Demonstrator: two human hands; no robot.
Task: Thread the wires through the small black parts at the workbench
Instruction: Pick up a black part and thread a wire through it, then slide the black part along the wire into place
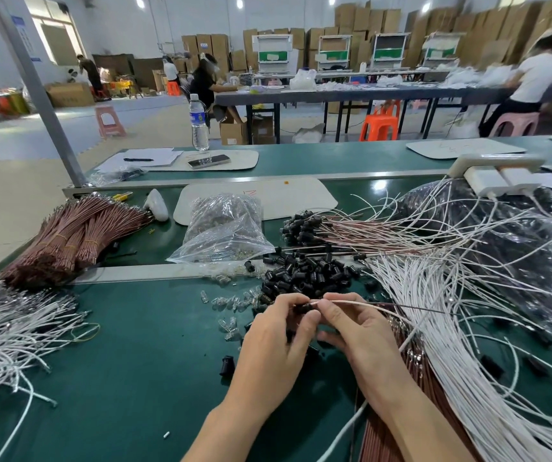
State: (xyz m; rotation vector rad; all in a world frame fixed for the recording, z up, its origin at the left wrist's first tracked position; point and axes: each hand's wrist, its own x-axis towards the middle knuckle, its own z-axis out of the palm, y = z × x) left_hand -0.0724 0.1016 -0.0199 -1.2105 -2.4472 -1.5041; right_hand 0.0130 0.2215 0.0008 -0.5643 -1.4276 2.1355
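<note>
My left hand (276,338) pinches a small black part (303,307) between thumb and fingertips over the green bench. My right hand (356,325) pinches a white wire (364,303) whose end meets the part; a thin dark wire runs off to the right beside it. Just beyond my hands lies a heap of loose black parts (304,275). A mass of white wires (441,315) spreads on the right, with brown wires (411,355) under it. Finished wires carrying black parts (304,225) lie further back.
Bundled brown wires (74,238) lie at the left, loose white wires (8,328) at the near left. A clear bag (224,228) sits behind the metal rail (141,273). Small clear bulbs (228,301) and a stray black part (227,365) dot the bench. People work at far tables.
</note>
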